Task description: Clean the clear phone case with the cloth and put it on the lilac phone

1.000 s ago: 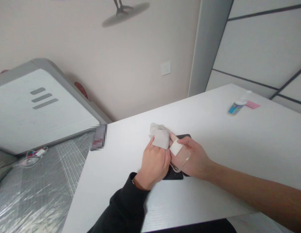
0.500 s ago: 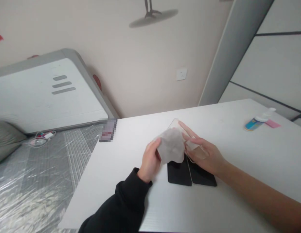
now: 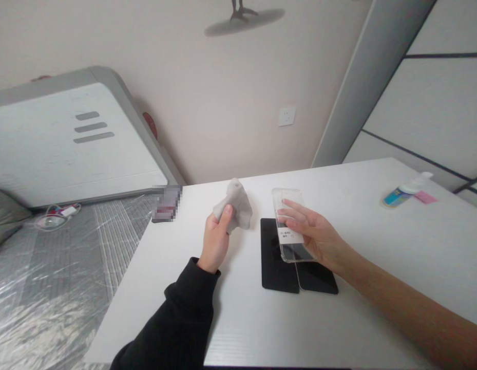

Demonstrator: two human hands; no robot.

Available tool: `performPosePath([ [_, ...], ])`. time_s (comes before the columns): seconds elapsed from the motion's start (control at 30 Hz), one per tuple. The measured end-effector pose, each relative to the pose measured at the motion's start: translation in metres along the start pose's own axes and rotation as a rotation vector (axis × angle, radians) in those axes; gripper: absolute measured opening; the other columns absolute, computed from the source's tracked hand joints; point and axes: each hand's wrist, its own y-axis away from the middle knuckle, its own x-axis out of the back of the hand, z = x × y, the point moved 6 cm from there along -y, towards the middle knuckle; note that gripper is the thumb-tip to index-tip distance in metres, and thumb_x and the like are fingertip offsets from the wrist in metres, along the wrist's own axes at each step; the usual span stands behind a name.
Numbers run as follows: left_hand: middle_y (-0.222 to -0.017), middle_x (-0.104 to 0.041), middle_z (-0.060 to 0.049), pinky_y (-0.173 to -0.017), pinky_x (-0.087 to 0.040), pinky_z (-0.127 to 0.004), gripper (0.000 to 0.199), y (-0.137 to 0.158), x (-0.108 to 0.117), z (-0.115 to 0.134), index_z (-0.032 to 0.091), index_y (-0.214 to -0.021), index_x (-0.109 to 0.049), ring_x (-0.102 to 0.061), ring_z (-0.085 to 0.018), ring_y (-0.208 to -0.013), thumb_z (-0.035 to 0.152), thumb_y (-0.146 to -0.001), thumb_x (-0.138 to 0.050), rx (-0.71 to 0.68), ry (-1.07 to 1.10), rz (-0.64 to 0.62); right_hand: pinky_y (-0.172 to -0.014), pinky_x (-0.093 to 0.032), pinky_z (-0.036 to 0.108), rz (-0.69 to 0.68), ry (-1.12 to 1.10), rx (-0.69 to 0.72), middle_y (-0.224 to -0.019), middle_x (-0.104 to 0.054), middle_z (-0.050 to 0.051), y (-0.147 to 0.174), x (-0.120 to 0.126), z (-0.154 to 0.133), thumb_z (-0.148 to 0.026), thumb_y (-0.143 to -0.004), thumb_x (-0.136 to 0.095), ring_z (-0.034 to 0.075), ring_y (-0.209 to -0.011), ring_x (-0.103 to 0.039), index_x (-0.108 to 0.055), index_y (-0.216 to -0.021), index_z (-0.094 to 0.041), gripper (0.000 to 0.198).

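Case [image 3: 289,236] (clear), w/in R grip [image 3: 317,234]

White tabletop [image 3: 238,318], faint sheen bottom center. Fills center to lower right of frame; back edge slants up toward right, left edge runs diagonally to lower left. On it: black left slab [image 3: 277,267] and black right slab [image 3: 319,277], flat, side by side just right of center, light line between; right one's upper part mostly covered. Far right: white bottle with blue label [image 3: 400,195], upright or lying unclear; pink piece [image 3: 426,197] just beside it. Left edge, back corner: pixelated item [image 3: 167,203], details unreadable.
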Motion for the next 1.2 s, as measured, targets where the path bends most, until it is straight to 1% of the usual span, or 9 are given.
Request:
performPosePath([
  [0.1,-0.124,-0.076,-0.012,-0.114,-0.046,-0.050,0.039,0.006,-0.011,0.009,0.016,-0.115,-0.073,-0.065,-0.032,-0.125,0.047,-0.099,-0.056,-0.144,-0.233,-0.144,-0.090,-0.060,0.030,-0.129,0.016,-0.020,-0.125,-0.074,0.007,0.002,-0.009,0.004,-0.028,-0.078,-0.086,0.022,-0.112,-0.071,-0.069,-0.122,-0.024,0.048],
  [0.27,-0.145,-0.062,-0.017,-0.126,-0.023,-0.060,0.037,0.018,-0.038,0.014,0.015,-0.133,-0.064,-0.053,-0.033,-0.141,0.027,-0.100,-0.051,-0.349,-0.544,-0.355,-0.110,-0.049,0.036,-0.337,-0.053,-0.047,-0.154,-0.055,0.006,0.012,-0.029,0.010,-0.014,-0.074,-0.084,0.024,-0.142,-0.050,-0.065,-0.132,-0.028,0.063],
  [0.33,-0.145,-0.062,-0.018,-0.126,-0.023,-0.063,0.038,0.024,-0.048,0.016,0.014,-0.135,-0.060,-0.052,-0.033,-0.141,0.026,-0.101,-0.048,-0.407,-0.612,-0.407,-0.109,-0.048,0.035,-0.364,-0.079,-0.030,-0.151,-0.058,0.007,0.013,-0.031,0.010,-0.011,-0.074,-0.082,0.022,-0.137,-0.055,-0.064,-0.133,-0.028,0.064],
  [0.43,-0.136,-0.068,-0.020,-0.121,-0.039,-0.056,0.035,0.037,-0.065,0.023,0.011,-0.131,-0.060,-0.060,-0.031,-0.134,0.026,-0.103,-0.045,-0.558,-0.734,-0.516,-0.094,-0.054,0.029,-0.330,-0.076,0.019,-0.121,-0.075,0.004,0.009,-0.027,0.010,-0.003,-0.070,-0.078,0.019,-0.108,-0.070,-0.068,-0.124,-0.024,0.059],
  [0.53,-0.122,-0.073,-0.018,-0.111,-0.052,-0.047,0.031,0.045,-0.072,0.029,0.009,-0.124,-0.062,-0.068,-0.029,-0.120,0.023,-0.104,-0.043,-0.700,-0.862,-0.535,-0.083,-0.055,0.027,-0.280,-0.015,0.041,-0.102,-0.077,0.000,0.006,-0.019,0.014,0.001,-0.065,-0.076,0.017,-0.093,-0.071,-0.070,-0.115,-0.023,0.056],
  [0.73,-0.121,-0.072,-0.020,-0.100,-0.058,-0.053,0.036,0.032,-0.055,0.023,0.010,-0.136,-0.052,-0.069,-0.031,-0.117,0.021,-0.106,-0.036,-0.652,-0.944,-0.397,-0.099,-0.052,0.034,-0.468,0.084,-0.086,-0.121,-0.072,0.005,0.011,-0.026,0.030,-0.010,-0.072,-0.083,0.018,-0.108,-0.070,-0.066,-0.123,-0.024,0.056],
  [0.9,-0.126,-0.070,-0.018,-0.107,-0.055,-0.047,0.033,0.041,-0.066,0.027,0.009,-0.131,-0.057,-0.065,-0.030,-0.125,0.018,-0.102,-0.042,-0.704,-0.929,-0.520,-0.078,-0.054,0.028,-0.311,0.106,-0.017,-0.091,-0.076,0.000,0.002,-0.015,0.011,-0.006,-0.063,-0.082,0.016,-0.083,-0.070,-0.071,-0.106,-0.020,0.046],
  [1.03,-0.121,-0.072,-0.018,-0.110,-0.053,-0.042,0.027,0.049,-0.074,0.031,0.008,-0.117,-0.064,-0.067,-0.029,-0.121,0.018,-0.100,-0.045,-0.703,-0.946,-0.594,-0.079,-0.054,0.029,-0.178,0.090,0.093,-0.100,-0.078,0.003,-0.003,-0.008,-0.004,-0.006,-0.060,-0.080,0.020,-0.089,-0.070,-0.071,-0.108,-0.020,0.051],
  [1.2,-0.133,-0.066,-0.022,-0.116,-0.048,-0.043,0.036,0.044,-0.068,0.032,0.004,-0.132,-0.055,-0.059,-0.029,-0.133,0.018,-0.102,-0.042,-0.646,-0.967,-0.538,-0.076,-0.054,0.027,-0.291,0.089,-0.012,-0.094,-0.077,0.001,0.008,-0.020,0.018,-0.010,-0.066,-0.081,0.017,-0.083,-0.070,-0.071,-0.102,-0.022,0.039],
])
